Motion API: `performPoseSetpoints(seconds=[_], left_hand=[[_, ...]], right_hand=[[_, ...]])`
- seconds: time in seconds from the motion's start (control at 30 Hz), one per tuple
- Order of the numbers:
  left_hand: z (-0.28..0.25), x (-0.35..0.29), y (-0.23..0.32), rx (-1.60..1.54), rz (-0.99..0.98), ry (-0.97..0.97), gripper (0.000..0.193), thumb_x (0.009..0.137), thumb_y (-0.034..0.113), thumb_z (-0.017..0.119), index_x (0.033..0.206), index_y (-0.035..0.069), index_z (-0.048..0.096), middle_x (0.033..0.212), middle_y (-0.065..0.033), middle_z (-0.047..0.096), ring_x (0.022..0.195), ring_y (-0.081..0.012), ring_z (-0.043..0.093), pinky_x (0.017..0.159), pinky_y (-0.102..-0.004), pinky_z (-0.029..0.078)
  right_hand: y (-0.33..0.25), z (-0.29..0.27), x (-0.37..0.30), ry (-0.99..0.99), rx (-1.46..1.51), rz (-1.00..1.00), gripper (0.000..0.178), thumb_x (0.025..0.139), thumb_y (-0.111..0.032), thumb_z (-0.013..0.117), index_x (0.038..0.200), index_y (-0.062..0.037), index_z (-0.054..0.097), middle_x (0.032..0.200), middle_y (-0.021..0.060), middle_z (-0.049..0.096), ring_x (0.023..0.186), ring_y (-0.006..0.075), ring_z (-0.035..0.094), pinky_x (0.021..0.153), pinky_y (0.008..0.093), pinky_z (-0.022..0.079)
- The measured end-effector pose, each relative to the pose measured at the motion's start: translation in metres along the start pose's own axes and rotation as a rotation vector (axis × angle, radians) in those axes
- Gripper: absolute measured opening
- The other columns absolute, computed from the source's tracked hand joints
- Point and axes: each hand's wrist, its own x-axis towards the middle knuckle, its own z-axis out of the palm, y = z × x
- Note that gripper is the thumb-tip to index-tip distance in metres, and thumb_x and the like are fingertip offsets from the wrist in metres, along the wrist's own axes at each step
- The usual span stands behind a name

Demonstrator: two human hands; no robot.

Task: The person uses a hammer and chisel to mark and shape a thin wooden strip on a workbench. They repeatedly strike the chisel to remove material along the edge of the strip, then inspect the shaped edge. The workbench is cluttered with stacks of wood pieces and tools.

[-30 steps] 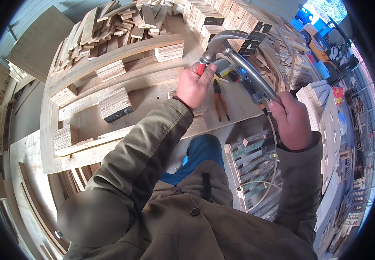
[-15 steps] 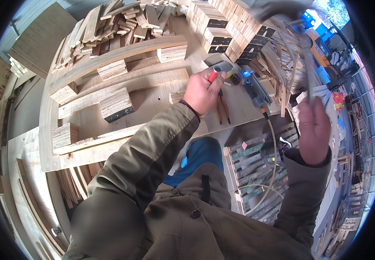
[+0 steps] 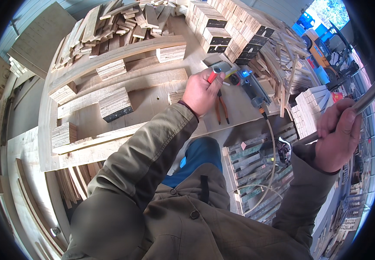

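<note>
My left hand (image 3: 199, 94) is closed round a short red tool (image 3: 212, 77) with a round metal end pointing up. Its lower part is hidden by the fingers, so the kind cannot be told. On the right, my right hand (image 3: 338, 135) grips the metal shaft of a hammer (image 3: 368, 96), raised clear of the bench; its head is outside the picture. Orange-handled pliers (image 3: 223, 109) lie just right of my left hand. Beyond them are a yellow tape measure (image 3: 234, 79) and an air nailer (image 3: 255, 89) with a hose.
A partly built wooden pallet (image 3: 120, 69) with boards and blocks (image 3: 116, 104) fills the bench to the left. Loose slats (image 3: 122, 26) are heaped behind it. Stacked blocks (image 3: 239, 26) stand at the back. A slatted pallet (image 3: 261, 164) is on the floor at right.
My right hand has moved right and down, and the hammer has swung from upright to slanting toward the right edge. The left hand keeps its place with the red tool.
</note>
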Motion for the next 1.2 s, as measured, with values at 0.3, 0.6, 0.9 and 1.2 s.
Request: performPoseSetpoints(seconds=[0.3,0.6,0.9,1.2], left_hand=[[-0.009,-0.011,-0.004,-0.001,-0.150,-0.010,0.034,0.105,0.025,0.064,0.082,0.000,0.059,0.064,-0.0077,0.053,0.062,-0.0161,0.045,0.061,-0.0350,0.046],[-0.009,-0.010,-0.007,0.001,-0.102,-0.032,0.035,0.106,0.026,0.063,0.083,0.000,0.059,0.065,-0.0044,0.049,0.065,-0.0142,0.041,0.060,-0.0343,0.043],[-0.019,-0.013,-0.018,-0.163,-0.179,0.025,0.040,0.106,0.029,0.065,0.075,0.005,0.054,0.064,0.0040,0.045,0.063,-0.0079,0.038,0.056,-0.0297,0.037],[-0.024,-0.008,-0.023,-0.309,-0.242,0.099,0.042,0.104,0.028,0.068,0.070,0.010,0.049,0.063,0.0061,0.044,0.056,-0.0050,0.038,0.049,-0.0264,0.031]], right_hand=[[0.044,0.006,-0.015,-0.530,-0.767,0.057,0.018,0.101,-0.016,0.062,0.100,0.0016,0.058,0.071,0.0179,0.057,0.062,0.0329,0.057,0.059,0.0409,0.043],[0.024,-0.003,-0.004,-0.069,-0.248,0.104,0.017,0.106,-0.020,0.061,0.102,-0.0031,0.060,0.077,-0.0020,0.052,0.066,0.0077,0.043,0.059,0.0264,0.036],[0.100,0.014,-0.084,-0.339,-0.524,0.197,0.022,0.101,-0.021,0.067,0.097,-0.0002,0.060,0.070,0.0086,0.057,0.061,0.0174,0.054,0.059,0.0344,0.045],[0.179,0.007,-0.218,-0.309,-0.357,0.654,0.025,0.099,-0.022,0.068,0.089,-0.0013,0.059,0.066,0.0030,0.052,0.063,0.0108,0.047,0.058,0.0326,0.040]])
